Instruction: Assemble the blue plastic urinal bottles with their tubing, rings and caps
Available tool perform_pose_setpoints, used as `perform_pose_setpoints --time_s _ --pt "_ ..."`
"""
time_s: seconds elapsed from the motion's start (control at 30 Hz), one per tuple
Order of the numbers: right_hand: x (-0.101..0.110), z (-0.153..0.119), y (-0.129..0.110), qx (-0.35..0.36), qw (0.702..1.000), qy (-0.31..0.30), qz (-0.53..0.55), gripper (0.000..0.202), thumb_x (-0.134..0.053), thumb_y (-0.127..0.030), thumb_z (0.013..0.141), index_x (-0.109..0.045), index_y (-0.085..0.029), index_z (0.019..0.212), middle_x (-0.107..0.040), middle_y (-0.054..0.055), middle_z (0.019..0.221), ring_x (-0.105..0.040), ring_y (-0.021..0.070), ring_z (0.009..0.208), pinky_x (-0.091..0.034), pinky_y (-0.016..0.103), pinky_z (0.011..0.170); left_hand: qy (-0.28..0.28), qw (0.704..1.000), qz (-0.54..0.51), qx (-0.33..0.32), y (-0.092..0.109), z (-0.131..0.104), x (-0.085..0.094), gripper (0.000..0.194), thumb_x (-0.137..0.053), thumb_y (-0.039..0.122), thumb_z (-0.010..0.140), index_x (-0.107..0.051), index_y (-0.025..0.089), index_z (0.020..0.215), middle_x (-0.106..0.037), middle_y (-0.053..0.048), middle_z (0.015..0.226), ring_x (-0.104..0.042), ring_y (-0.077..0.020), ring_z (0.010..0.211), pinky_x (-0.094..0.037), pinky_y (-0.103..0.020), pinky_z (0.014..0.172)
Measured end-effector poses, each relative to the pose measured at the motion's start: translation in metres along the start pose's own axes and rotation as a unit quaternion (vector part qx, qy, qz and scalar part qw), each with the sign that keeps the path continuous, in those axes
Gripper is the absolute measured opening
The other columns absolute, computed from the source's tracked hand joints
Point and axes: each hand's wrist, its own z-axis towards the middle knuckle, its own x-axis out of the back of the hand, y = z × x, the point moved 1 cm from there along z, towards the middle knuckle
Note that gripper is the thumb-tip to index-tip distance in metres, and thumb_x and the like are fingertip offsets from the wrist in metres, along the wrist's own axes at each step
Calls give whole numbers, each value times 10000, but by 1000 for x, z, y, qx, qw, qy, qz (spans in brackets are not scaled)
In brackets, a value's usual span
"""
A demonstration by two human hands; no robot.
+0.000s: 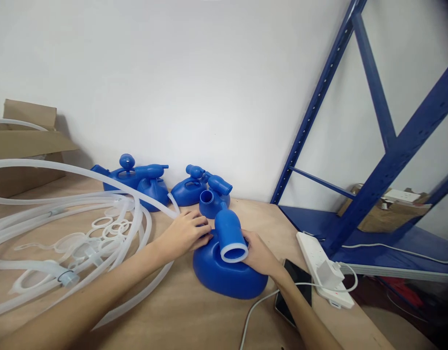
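Note:
A blue plastic bottle-shaped container (224,274) lies on the wooden table (195,316), its wide neck with a white ring (234,253) pointing toward me. My left hand (185,232) rests on its left side near the neck, fingers curled against it. My right hand (260,255) grips its right side just beside the white-rimmed opening. Several more blue containers (209,194) stand behind it by the wall.
Coils of translucent tubing (74,218) and white rings (107,228) cover the table's left. A cardboard box (23,146) sits far left. A phone (295,291), white power strip (324,274) and cable lie at right, beside a blue metal shelf frame (387,160).

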Motion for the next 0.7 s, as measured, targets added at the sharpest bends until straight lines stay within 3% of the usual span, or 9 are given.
perform_pose_setpoints --time_s 0.17,0.4,0.53,0.63,0.7 --pt "0 -1 0 -1 1000 -2 5 428 -802 -343 798 -737 -184 1190 -765 119 1235 -731 353 1080 -589 471 953 -17 999 38 19 5 5 0 93 -609 248 953 -681 193 972 -690 -64 940 -601 -238 902 -425 -385 799" --pt "-1 -2 2 -5 1000 -2 10 418 -813 -322 792 -742 -176 1177 -767 118 1228 -731 344 1075 -587 446 939 -41 999 26 21 8 10 3 130 -575 257 926 -667 164 940 -669 -75 880 -595 -245 856 -462 -420 828" --pt "-1 -2 1 -2 1000 -4 12 399 -809 -321 794 -746 -173 1160 -772 112 1213 -734 336 1062 -587 437 934 -27 999 4 17 5 4 3 174 -536 263 960 -669 155 933 -682 -105 934 -610 -257 894 -492 -431 838" --pt "0 -1 -1 4 1000 -7 11 410 -798 -315 802 -739 -174 1182 -770 112 1217 -733 337 1062 -589 433 931 17 999 -43 20 12 -3 17 220 -498 248 989 -685 151 1053 -684 -154 1148 -617 -292 1091 -512 -466 929" --pt "1 -1 -1 5 1000 -7 8 411 -787 -315 808 -736 -173 1190 -771 113 1213 -732 343 1066 -591 434 926 56 993 -97 35 26 -10 40 246 -495 233 994 -681 183 1147 -664 -146 1262 -599 -279 1192 -507 -470 1010"
